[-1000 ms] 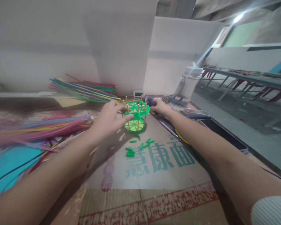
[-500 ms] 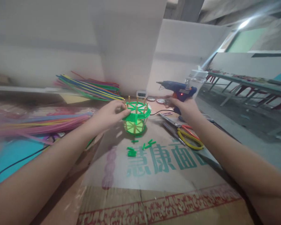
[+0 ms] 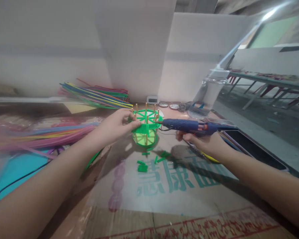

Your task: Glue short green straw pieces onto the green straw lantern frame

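A small green basket frame (image 3: pixel 146 127) with upright wooden sticks stands on the cardboard sheet (image 3: pixel 179 189). My left hand (image 3: pixel 116 124) grips its left rim. My right hand (image 3: pixel 205 142) holds a blue glue gun (image 3: pixel 189 125) level, its nozzle touching the basket's right rim. Several short green strip pieces (image 3: pixel 151 159) lie on the cardboard just in front of the basket.
Bundles of coloured strips lie at the back (image 3: pixel 97 94) and at the left (image 3: pixel 40 134). A clear water bottle (image 3: pixel 209 93) stands back right, a dark tablet (image 3: pixel 254 149) lies at the right. Scissors with yellow handles (image 3: pixel 209 158) sit under my right hand. A black cable (image 3: pixel 17 179) crosses a blue sheet.
My right hand picked up the glue gun from the back of the table, lifted it, then brought it down level so that its nozzle meets the basket. My left hand stayed on the basket.
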A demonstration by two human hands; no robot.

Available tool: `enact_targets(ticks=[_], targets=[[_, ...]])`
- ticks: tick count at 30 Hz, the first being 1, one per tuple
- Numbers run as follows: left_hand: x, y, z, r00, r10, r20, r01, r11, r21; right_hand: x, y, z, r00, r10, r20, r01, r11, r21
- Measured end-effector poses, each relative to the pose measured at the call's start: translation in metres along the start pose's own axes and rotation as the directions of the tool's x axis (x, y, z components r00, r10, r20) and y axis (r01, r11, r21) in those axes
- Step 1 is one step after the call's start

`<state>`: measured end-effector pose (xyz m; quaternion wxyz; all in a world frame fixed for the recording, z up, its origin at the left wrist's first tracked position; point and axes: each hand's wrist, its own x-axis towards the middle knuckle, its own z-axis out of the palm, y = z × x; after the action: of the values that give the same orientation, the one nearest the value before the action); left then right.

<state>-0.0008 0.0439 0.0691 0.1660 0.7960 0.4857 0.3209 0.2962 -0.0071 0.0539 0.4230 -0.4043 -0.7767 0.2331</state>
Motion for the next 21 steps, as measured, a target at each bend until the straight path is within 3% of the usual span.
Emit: enact_targets(ticks=[3, 10, 21], targets=[[0.000, 0.003, 0.000, 1.000, -0.015, -0.005, 0.015, 1.000, 0.016, 0.000, 0.000, 0.005, 1.000, 0.000, 0.025, 0.001, 1.000, -0.004], [-0.001, 0.002, 0.003, 1.000, 0.018, -0.010, -0.018, 1.000, 0.019, 0.001, -0.001, 0.012, 0.998, -0.006, -0.061, 0.004, 0.999, -0.045], [-0.002, 0.002, 0.004, 0.999, 0.038, 0.008, -0.038, 0.999, 0.032, 0.001, 0.000, 0.013, 0.999, 0.021, -0.026, -0.024, 0.995, -0.095]])
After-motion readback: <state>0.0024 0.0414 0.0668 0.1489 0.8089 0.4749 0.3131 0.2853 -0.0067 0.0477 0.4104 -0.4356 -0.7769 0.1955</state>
